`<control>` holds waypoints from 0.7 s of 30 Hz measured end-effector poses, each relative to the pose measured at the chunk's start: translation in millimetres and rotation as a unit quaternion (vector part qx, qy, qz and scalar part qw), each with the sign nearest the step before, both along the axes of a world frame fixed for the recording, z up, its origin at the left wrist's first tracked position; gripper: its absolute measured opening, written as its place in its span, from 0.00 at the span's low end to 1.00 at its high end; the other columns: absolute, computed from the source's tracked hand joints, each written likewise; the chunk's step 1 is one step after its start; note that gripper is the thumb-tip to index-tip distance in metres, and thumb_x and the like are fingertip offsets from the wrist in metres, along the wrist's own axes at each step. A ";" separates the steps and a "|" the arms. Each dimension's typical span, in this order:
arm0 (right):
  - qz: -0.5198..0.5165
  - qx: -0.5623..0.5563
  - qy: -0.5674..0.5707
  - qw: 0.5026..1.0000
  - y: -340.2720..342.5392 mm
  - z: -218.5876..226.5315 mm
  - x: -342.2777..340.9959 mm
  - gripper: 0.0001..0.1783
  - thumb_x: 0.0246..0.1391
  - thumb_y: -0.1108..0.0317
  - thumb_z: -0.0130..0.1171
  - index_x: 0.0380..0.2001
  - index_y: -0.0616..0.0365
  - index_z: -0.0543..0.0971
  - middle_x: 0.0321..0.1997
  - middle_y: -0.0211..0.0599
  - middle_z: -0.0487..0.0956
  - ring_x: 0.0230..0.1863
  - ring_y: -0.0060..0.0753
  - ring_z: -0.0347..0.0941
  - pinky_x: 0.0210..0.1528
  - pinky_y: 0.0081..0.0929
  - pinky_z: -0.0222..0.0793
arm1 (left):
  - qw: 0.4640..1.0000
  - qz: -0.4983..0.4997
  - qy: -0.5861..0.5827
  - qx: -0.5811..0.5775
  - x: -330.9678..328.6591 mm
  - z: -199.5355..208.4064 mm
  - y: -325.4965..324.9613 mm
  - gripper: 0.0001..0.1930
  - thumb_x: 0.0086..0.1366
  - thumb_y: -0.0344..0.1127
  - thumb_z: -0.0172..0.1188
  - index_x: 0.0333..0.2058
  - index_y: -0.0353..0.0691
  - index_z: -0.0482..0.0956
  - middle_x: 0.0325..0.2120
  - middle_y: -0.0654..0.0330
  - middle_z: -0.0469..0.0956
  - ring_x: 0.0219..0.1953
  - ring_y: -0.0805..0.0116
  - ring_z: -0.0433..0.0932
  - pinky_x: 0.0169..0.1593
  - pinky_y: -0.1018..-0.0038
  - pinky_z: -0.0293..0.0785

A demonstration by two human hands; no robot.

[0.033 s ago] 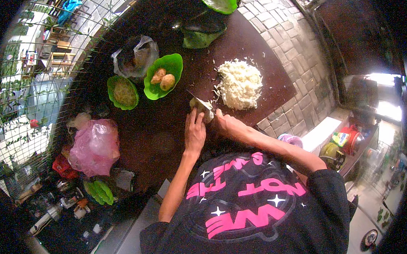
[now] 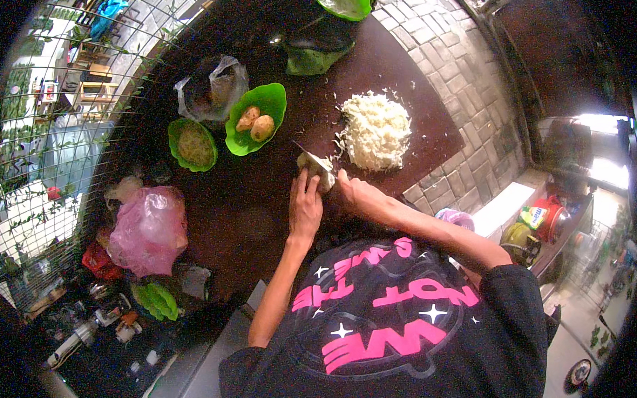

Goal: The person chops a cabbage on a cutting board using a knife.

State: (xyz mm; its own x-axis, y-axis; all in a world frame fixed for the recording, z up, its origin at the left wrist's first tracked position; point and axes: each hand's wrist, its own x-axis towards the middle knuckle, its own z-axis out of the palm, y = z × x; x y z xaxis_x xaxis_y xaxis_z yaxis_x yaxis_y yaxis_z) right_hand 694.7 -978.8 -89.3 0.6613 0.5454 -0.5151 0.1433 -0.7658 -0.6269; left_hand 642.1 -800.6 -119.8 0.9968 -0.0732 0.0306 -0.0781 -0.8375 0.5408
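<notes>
At the middle of the dark brown table (image 2: 227,202), my left hand (image 2: 305,212) presses its fingers onto a pale vegetable piece (image 2: 325,180), which looks like cabbage. My right hand (image 2: 355,193) is closed around a knife whose handle it mostly hides. The knife's blade (image 2: 318,159) slants up and left, against the piece. Just beyond my right hand lies a heap of white shredded vegetable (image 2: 377,132), with stray shreds scattered around it.
Left of the heap stands a green leaf-shaped bowl (image 2: 277,102) with two light-brown lumps. Beside it are a smaller green bowl (image 2: 176,149) of pale shreds and a clear plastic bag (image 2: 234,81). A pink bag (image 2: 150,229) sits at the left, near a wire grille (image 2: 69,102).
</notes>
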 end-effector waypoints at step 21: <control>-0.005 0.012 -0.083 0.996 4.6 3.3 11.5 0.14 0.54 0.71 0.46 0.41 0.67 0.59 0.25 0.60 0.78 0.29 0.62 0.77 0.26 0.53 0.72 | 0.999 0.013 0.021 0.022 0.8 4.2 -3.2 0.16 0.60 0.27 0.53 0.48 0.37 0.71 0.54 0.45 0.66 0.55 0.41 0.67 0.62 0.54 0.62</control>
State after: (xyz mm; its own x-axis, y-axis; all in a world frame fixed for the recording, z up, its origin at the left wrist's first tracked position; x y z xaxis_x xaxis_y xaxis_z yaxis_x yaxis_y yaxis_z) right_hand 706.2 -974.1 -86.0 0.7420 0.5490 -0.3849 0.2388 -0.7528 -0.6134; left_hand 642.9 -803.8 -115.6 0.9987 -0.0482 -0.0134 -0.0348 -0.8624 0.5049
